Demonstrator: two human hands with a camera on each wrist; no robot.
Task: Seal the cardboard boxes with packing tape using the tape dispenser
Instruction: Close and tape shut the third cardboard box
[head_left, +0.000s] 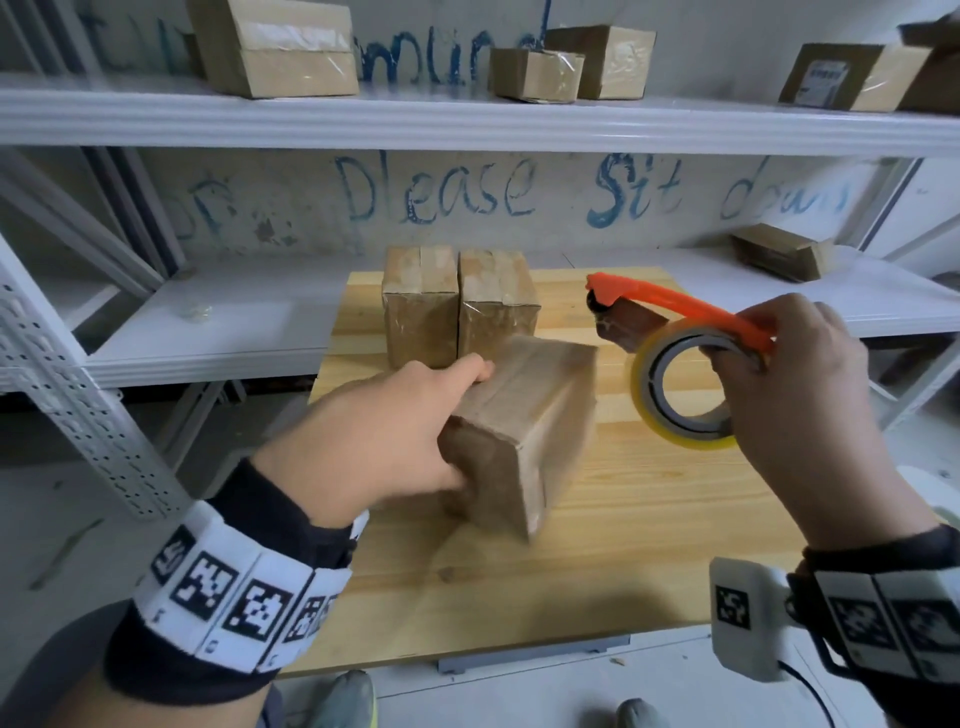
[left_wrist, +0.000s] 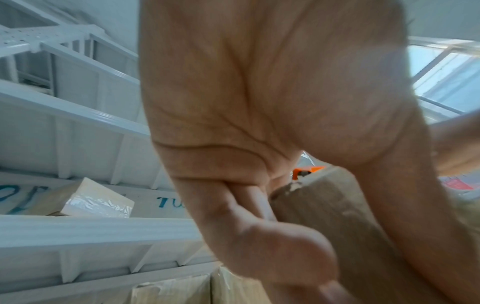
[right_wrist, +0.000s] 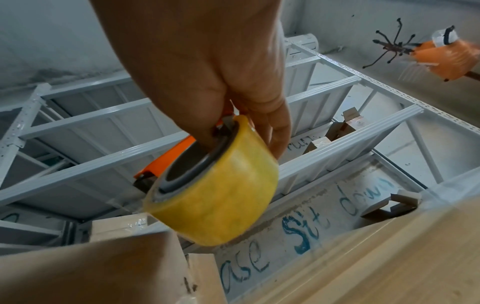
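Head view, with both wrist views. The left hand (head_left: 384, 431) grips a cardboard box (head_left: 524, 431) at its near left end, fingers over the top edge and thumb against the near face; the box is tilted and motion-blurred above the wooden tabletop (head_left: 597, 561), so whether any corner still touches the wood cannot be told. In the left wrist view the fingers (left_wrist: 259, 253) curl round the box's corner (left_wrist: 337, 226), confirming the grasp.

The right hand (head_left: 800, 395) holds an orange tape dispenser (head_left: 691, 306) by its handle, lifted clear of the tabletop to the right of the held box and apart from it. The dispenser's roll of yellowish transparent packing tape (head_left: 680, 389) hangs beneath the handle, just left of the palm; the cutter end points away, toward the shelving. In the right wrist view the fingers (right_wrist: 275, 127) are wrapped round the handle above the tape roll (right_wrist: 215, 185).

Two further cardboard boxes (head_left: 460, 301) stand upright, side by side and touching, at the far edge of the tabletop, just beyond the held box; both carry glossy tape over their tops. A white metal shelving unit (head_left: 467, 124) stands behind the tabletop. Its upper shelf bears several taped cartons (head_left: 275, 47), and a flattened carton (head_left: 784, 249) lies on the lower shelf at right. Blue handwriting (head_left: 436, 192) on the wall reads "Please sit down". Both wrists carry bands printed with black-and-white markers (head_left: 234, 587).
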